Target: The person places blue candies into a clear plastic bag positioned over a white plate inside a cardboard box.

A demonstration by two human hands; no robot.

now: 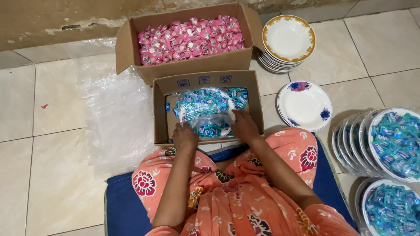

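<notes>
Both hands, left hand [184,137] and right hand [245,126], grip a clear bag [208,114] (blue candies inside).

At the centre of the frame, a plate of blue sweets [205,111] in clear wrap is gripped at its lower edge by the left hand [184,138] and right hand [245,126] inside a small cardboard box [205,80]. A box of pink sweets [189,37] is seen above.

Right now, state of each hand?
Left hand: closed on the near-left edge of the clear plastic bag over the plate of blue candies.
Right hand: gripping the same bag's near-right edge.
</notes>
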